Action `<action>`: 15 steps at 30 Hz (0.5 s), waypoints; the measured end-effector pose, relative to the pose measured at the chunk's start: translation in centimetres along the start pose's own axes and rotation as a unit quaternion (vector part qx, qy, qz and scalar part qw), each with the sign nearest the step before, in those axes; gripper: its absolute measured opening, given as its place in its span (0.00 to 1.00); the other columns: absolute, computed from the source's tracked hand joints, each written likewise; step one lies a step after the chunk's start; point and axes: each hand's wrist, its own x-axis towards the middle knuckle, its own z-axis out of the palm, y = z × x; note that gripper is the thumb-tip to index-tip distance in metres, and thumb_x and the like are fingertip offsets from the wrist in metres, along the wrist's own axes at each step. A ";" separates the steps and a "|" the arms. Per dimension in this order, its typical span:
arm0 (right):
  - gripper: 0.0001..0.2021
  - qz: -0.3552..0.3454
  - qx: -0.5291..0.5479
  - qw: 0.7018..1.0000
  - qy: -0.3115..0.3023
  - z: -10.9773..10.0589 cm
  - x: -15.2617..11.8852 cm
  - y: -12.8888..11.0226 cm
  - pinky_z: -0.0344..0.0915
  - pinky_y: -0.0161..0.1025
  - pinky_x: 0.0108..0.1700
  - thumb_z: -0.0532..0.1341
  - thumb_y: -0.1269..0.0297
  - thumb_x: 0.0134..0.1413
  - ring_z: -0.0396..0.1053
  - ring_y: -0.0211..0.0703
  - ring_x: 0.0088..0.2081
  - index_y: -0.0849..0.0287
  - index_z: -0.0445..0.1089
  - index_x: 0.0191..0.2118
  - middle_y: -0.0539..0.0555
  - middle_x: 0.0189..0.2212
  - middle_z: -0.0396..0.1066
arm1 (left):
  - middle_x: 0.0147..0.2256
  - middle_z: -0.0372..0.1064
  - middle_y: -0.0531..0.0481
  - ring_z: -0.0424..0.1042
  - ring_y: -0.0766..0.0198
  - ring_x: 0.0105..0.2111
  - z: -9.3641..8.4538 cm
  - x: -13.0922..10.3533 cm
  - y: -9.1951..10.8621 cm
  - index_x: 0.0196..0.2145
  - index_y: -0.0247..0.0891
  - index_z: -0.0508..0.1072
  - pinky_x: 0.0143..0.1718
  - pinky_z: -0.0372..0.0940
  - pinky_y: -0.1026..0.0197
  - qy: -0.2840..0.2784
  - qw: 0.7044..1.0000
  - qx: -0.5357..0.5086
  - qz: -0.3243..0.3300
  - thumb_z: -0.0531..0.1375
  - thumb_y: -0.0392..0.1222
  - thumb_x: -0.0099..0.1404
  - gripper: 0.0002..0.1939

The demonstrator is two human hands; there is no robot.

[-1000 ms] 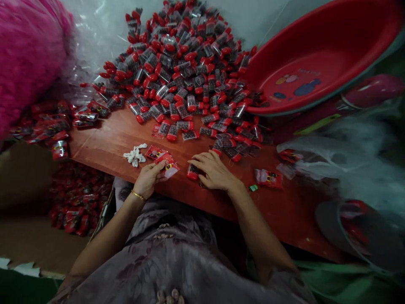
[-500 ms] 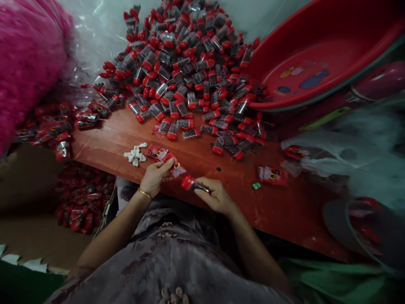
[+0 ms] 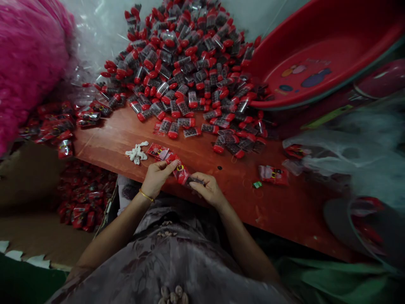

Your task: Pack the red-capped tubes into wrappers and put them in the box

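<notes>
My left hand [image 3: 158,176] pinches a red printed plastic bag [image 3: 180,169] between thumb and fingers, just over the table's near edge. In my right hand [image 3: 207,188] is a small clear tube with a red cap and dark contents [image 3: 194,180]. Its red end now lies at or inside the bag's mouth; the exact depth is hard to make out. Another flat printed bag [image 3: 157,150] rests on the table beyond my left fingers. Beside it sits a small heap of white crumpled pieces [image 3: 137,153].
A large pile of red-capped tubes [image 3: 186,71] covers the back of the table [image 3: 104,135]. A red basin [image 3: 303,63] leans at the right. Packed red bags [image 3: 57,122] lie at left, with more in a cardboard box [image 3: 28,207] below. A grey bucket [image 3: 337,221] stands at right.
My right hand has moved left and slightly up, bringing the tube's red end to the bag in my left hand. The red cap, visible before, is now covered by the bag.
</notes>
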 end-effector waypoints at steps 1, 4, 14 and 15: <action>0.08 -0.002 0.005 1.000 0.004 0.1 0.0 0.0 0.52 0.29 0.19 0.57 0.60 0.48 0.58 0.32 0.18 0.60 0.68 0.28 0.46 0.18 0.62 | 0.26 0.74 0.50 0.68 0.68 0.24 0.1 0.0 -0.1 0.26 0.33 0.77 0.30 0.65 0.65 -0.003 1.000 -0.007 0.002 0.70 0.51 0.40 0.19; 0.08 -0.012 0.022 1.000 0.018 0.4 0.2 0.0 0.53 0.29 0.18 0.57 0.60 0.49 0.57 0.31 0.16 0.59 0.68 0.28 0.45 0.17 0.61 | 0.26 0.74 0.51 0.68 0.69 0.25 0.4 -0.2 -0.6 0.27 0.33 0.77 0.32 0.65 0.65 -0.012 1.000 -0.022 0.008 0.71 0.47 0.40 0.18; 0.12 -0.010 0.039 0.987 0.157 3.1 0.9 2.1 0.62 0.31 0.20 0.55 0.55 0.55 0.58 0.32 0.17 0.58 0.67 0.35 0.43 0.17 0.58 | 0.27 0.74 0.52 0.70 0.70 0.25 1.8 -0.2 -2.0 0.27 0.33 0.74 0.32 0.65 0.67 0.061 0.989 -0.138 0.000 0.72 0.45 0.37 0.20; 0.12 -0.010 0.041 0.986 0.160 3.3 0.9 2.1 0.62 0.31 0.20 0.54 0.55 0.56 0.58 0.32 0.17 0.58 0.67 0.35 0.44 0.17 0.59 | 0.27 0.74 0.51 0.70 0.70 0.25 1.9 -0.2 -2.0 0.28 0.33 0.74 0.31 0.65 0.67 0.059 0.987 -0.152 -0.015 0.72 0.45 0.37 0.20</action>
